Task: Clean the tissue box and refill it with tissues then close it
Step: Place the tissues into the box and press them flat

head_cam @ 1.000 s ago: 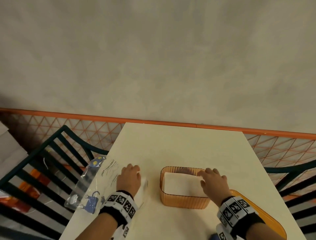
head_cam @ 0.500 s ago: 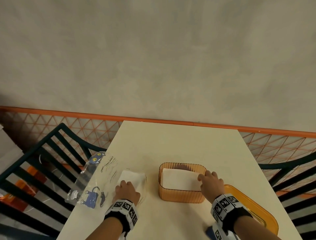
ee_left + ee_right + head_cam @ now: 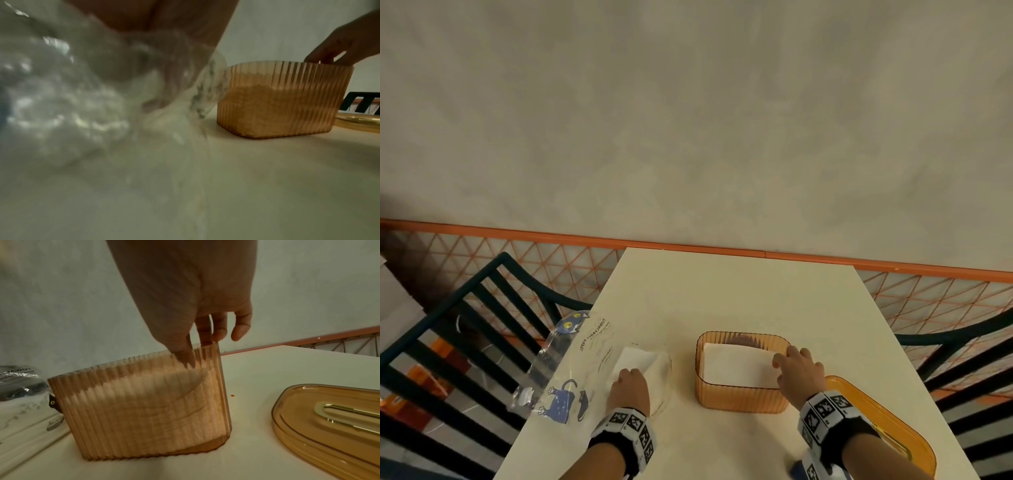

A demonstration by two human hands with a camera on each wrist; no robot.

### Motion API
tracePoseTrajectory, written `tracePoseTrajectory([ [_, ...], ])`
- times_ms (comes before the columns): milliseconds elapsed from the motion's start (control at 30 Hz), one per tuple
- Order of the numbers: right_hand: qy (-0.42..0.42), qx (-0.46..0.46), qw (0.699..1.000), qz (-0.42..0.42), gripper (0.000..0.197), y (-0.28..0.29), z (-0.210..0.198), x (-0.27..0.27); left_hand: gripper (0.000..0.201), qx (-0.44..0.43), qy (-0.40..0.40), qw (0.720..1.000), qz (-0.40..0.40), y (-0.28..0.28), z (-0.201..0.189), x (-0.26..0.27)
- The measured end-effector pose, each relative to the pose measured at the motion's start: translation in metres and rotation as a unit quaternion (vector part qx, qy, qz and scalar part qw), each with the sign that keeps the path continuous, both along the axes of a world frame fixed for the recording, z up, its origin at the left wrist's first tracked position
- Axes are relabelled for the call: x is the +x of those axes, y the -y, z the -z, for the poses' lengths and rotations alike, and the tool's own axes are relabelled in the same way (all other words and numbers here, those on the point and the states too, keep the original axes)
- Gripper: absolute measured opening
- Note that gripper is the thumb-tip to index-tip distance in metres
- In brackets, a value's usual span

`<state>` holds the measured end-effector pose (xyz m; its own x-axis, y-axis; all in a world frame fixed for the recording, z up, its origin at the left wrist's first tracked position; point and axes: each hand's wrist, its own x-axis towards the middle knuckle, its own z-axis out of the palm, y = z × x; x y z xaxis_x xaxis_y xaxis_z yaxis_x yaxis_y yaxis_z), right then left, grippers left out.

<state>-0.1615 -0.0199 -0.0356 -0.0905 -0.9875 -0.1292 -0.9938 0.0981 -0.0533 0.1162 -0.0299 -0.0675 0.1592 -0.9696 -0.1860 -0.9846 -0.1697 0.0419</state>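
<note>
An amber ribbed tissue box [image 3: 743, 394] stands open on the cream table [image 3: 722, 298], with a white tissue stack [image 3: 736, 363] inside. My right hand [image 3: 796, 371] is at its right rim. The right wrist view shows the fingers [image 3: 205, 331] fairly straight, some dipping behind the wall of the box [image 3: 139, 410] onto the tissues. To the left lies a clear cat-print tissue pack [image 3: 571, 370] with white tissues [image 3: 640, 359] in it. My left hand [image 3: 628, 385] grips its near end, fingers curled into the plastic [image 3: 152, 97]. The amber lid [image 3: 887, 425] lies flat beside my right wrist.
Dark slatted chairs stand left [image 3: 448, 342] and right [image 3: 962, 342] of the table. An orange mesh railing [image 3: 551, 260] and a grey wall lie beyond the far edge. The pack overhangs the table's left edge. The lid [image 3: 329, 426] has a gold slot.
My left hand has drawn back toward me along the pack, uncovering the white tissues. My right hand has slid from on top of the box's tissues to its right rim.
</note>
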Motion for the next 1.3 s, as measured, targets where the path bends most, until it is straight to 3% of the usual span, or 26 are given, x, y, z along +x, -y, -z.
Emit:
tracePoseTrajectory([
  [200, 0.095, -0.052, 0.994, -0.024, 0.027, 0.004, -0.015, -0.010, 0.036, -0.011, -0.038, 0.999, 0.000, 0.006, -0.043, 0.028],
  [300, 0.239, -0.062, 0.968, -0.033, 0.022, 0.011, -0.034, -0.007, 0.038, -0.052, -0.061, 0.997, 0.016, 0.009, -0.070, 0.035],
  [400, 0.363, -0.016, 0.931, -0.028, 0.021, 0.019, -0.058, 0.014, 0.034, -0.104, -0.091, 0.989, 0.058, 0.011, -0.094, 0.024],
  [500, 0.490, 0.063, 0.869, 0.008, 0.043, 0.025, -0.081, 0.040, 0.033, -0.135, -0.104, 0.979, 0.112, 0.005, -0.111, -0.001],
  [633, 0.652, 0.156, 0.737, 0.090, 0.056, 0.028, -0.102, 0.060, 0.033, -0.169, -0.082, 0.960, 0.208, -0.006, -0.112, -0.034],
  [667, 0.666, 0.168, 0.721, 0.097, 0.062, 0.029, -0.105, 0.062, 0.034, -0.182, -0.087, 0.951, 0.236, -0.008, -0.109, -0.039],
  [767, 0.679, 0.138, 0.715, 0.094, 0.069, 0.029, -0.111, 0.062, 0.042, -0.204, -0.190, 0.913, 0.299, -0.011, -0.089, -0.043],
  [867, 0.670, 0.095, 0.731, 0.086, 0.072, 0.027, -0.115, 0.052, 0.068, -0.188, -0.361, 0.889, 0.210, -0.016, -0.077, -0.042],
  [933, 0.667, 0.069, 0.738, 0.078, 0.068, 0.026, -0.118, 0.043, 0.064, -0.161, -0.501, 0.847, 0.072, -0.015, -0.079, -0.043],
  [1000, 0.675, 0.054, 0.732, 0.072, 0.062, 0.025, -0.122, 0.036, 0.055, -0.090, -0.635, 0.763, -0.082, -0.011, -0.086, -0.045],
  [1067, 0.690, 0.038, 0.719, 0.075, 0.054, 0.023, -0.123, 0.030, 0.054, 0.004, -0.765, 0.614, -0.197, -0.005, -0.093, -0.045],
  [1100, 0.697, 0.036, 0.712, 0.080, 0.049, 0.021, -0.122, 0.028, 0.056, 0.055, -0.816, 0.534, -0.213, -0.003, -0.096, -0.046],
  [1133, 0.699, 0.038, 0.709, 0.089, 0.044, 0.020, -0.119, 0.027, 0.055, 0.095, -0.847, 0.477, -0.213, -0.002, -0.101, -0.047],
  [1167, 0.696, 0.046, 0.709, 0.098, 0.039, 0.018, -0.116, 0.028, 0.049, 0.113, -0.859, 0.452, -0.212, -0.001, -0.104, -0.050],
  [1200, 0.685, 0.056, 0.719, 0.106, 0.036, 0.017, -0.112, 0.029, 0.041, 0.114, -0.858, 0.456, -0.209, -0.001, -0.110, -0.053],
  [1300, 0.648, 0.069, 0.744, 0.150, 0.039, 0.020, -0.097, 0.025, 0.024, 0.078, -0.818, 0.534, -0.197, 0.004, -0.117, -0.063],
])
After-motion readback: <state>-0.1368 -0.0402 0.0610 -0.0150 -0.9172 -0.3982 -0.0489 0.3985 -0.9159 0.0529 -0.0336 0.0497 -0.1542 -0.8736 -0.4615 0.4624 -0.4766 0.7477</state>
